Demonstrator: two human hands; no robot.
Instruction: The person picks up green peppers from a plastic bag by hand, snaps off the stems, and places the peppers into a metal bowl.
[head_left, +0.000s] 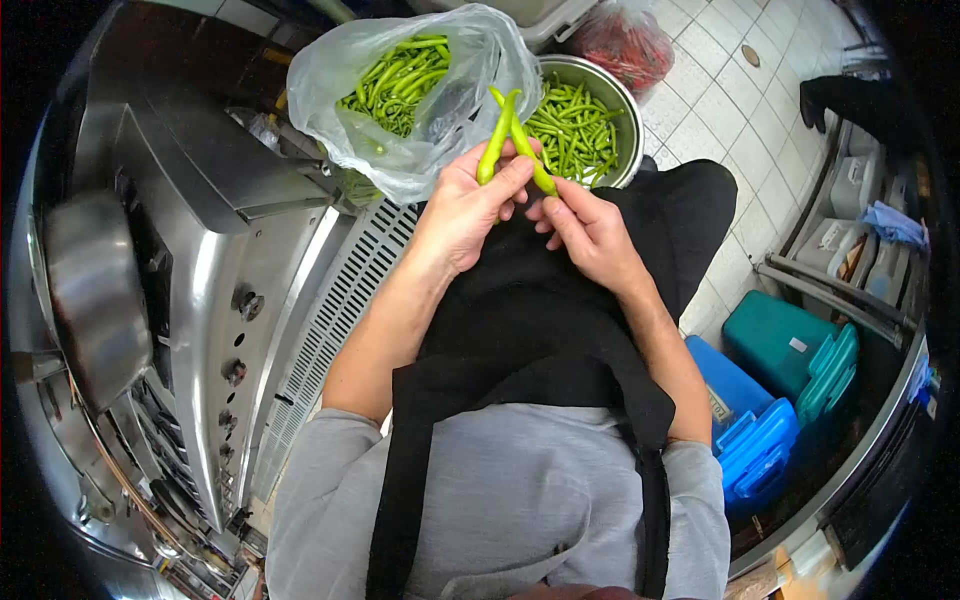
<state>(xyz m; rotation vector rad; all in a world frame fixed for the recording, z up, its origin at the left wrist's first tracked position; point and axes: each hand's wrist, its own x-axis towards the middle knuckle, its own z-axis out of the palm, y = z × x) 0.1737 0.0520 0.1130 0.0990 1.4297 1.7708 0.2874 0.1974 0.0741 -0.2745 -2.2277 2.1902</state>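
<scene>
Two long green peppers [497, 137] cross each other in front of me, held up over my lap. My left hand [470, 203] is closed around them, thumb and fingers pressed together. The fingertips of my right hand [588, 225] pinch the lower end of the right-hand pepper. Beyond my left hand, a clear plastic bag [330, 85] stands open with many green peppers [405, 80] inside. Beside it, behind my hands, a round metal bowl [632, 130] holds more green peppers [575, 135], partly hidden by the bag and my hands.
A steel stove [215, 290] with knobs and a large pan [100, 290] runs along the left. A red-filled bag [625, 45] sits behind the bowl. Blue [750, 440] and green [780, 340] containers are under a rack at right.
</scene>
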